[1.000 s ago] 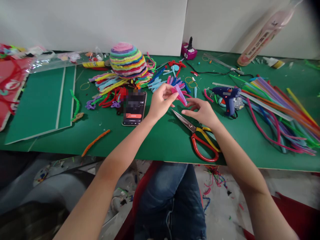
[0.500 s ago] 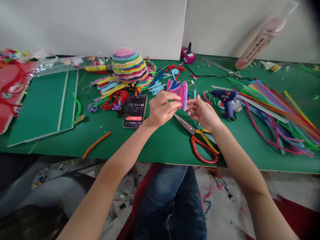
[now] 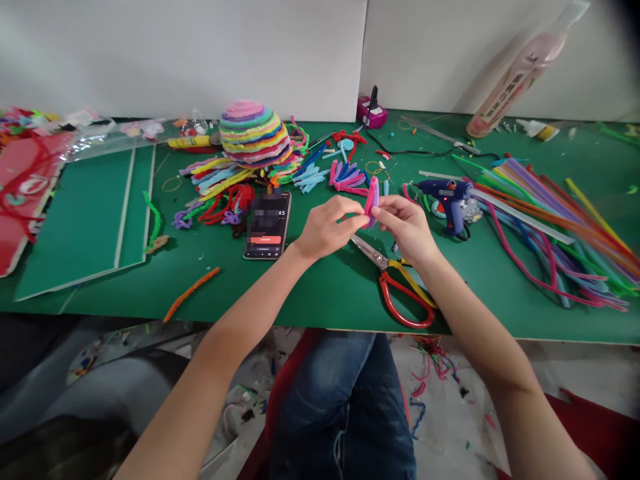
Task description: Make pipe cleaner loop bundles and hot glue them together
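Between my two hands is a small folded bundle of pink and purple pipe cleaners [image 3: 373, 195], standing upright above the table. My left hand [image 3: 334, 225] pinches its lower end between thumb and fingers. My right hand [image 3: 406, 225] closes on the same end from the other side, thumb and forefinger pressed to it. Just below lie scissors [image 3: 407, 303] with red and yellow handles, partly under my right wrist. Behind the hands rests a fan of pink, purple and blue pipe cleaner pieces [image 3: 346, 176].
A blue hot glue gun [image 3: 453, 203] and a heap of long pipe cleaners [image 3: 555, 227] lie at the right. At the left are a phone [image 3: 269, 227], a striped dome [image 3: 255, 137], an orange pipe cleaner [image 3: 191, 293] and green boards [image 3: 85, 220]. A pink bottle [image 3: 525, 73] stands behind.
My right hand's fingers, spread apart before, have closed on the lower end of the pipe cleaner bundle. The bundle has dropped slightly and its top now tapers together.
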Available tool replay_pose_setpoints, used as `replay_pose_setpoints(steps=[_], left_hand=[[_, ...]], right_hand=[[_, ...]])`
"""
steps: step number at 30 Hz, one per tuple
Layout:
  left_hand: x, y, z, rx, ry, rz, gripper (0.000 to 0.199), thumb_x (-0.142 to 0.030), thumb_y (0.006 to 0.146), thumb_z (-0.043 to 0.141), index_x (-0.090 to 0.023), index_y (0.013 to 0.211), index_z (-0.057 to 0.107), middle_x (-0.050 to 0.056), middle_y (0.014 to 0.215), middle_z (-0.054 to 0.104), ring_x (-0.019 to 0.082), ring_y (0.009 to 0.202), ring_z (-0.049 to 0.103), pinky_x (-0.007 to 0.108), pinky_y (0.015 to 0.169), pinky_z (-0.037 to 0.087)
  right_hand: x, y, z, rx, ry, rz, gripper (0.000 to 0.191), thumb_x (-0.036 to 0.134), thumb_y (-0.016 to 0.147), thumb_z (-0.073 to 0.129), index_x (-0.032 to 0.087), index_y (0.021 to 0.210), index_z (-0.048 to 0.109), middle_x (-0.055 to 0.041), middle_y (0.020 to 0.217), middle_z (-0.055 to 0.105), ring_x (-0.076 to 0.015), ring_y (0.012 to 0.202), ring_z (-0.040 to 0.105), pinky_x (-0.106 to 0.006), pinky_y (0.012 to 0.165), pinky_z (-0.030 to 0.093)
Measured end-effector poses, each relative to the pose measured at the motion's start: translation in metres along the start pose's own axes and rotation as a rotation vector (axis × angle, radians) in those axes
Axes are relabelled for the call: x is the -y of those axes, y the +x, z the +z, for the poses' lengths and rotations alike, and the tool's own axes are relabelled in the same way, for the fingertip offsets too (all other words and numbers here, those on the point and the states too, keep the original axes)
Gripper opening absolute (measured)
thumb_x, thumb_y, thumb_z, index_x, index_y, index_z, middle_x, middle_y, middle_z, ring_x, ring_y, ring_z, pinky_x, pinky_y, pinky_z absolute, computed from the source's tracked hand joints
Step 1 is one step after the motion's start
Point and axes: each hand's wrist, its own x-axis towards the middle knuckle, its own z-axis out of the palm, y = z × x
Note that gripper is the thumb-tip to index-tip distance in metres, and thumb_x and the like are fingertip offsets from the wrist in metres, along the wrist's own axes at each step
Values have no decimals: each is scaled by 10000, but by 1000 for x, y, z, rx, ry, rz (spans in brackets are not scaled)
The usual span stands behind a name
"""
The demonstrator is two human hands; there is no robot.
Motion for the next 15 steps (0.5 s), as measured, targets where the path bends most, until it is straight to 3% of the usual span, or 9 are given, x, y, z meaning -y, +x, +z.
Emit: replay_pose_setpoints(steps=[3,8,10,15], left_hand=[[-2,1,1,6,-130,-193,229,-146,896,484,-245,1080,577,31,987,641,140,911,628,275,730,520],[-6,8,3,61,-483,-798,199,-350,900,537,-194,1002,605,43,901,685,140,809,666,220,578,511],[-6,9,4,79,-572,-896,206,-379,849,612,-183,910,623,39,863,693,142,773,669,212,542,505],[-6,9,7,99,-676,-964,192,-358,798,663,-172,837,640,25,774,685,134,691,651,213,499,491]], right_hand=[[-1,0,0,-44,-75,-26,364,491,616,802,220,800,643,15,747,663,-110,678,602,-255,614,490],[-3,-1,3,-30,-207,-80,331,491,651,774,225,791,635,4,747,680,-131,665,624,-310,681,524],[-4,-2,4,-18,-246,-106,316,492,676,754,225,794,631,2,744,680,-132,660,627,-312,670,521],[-8,-3,4,-42,-325,-143,290,471,706,733,224,820,632,-1,752,670,-138,680,625,-306,646,505]])
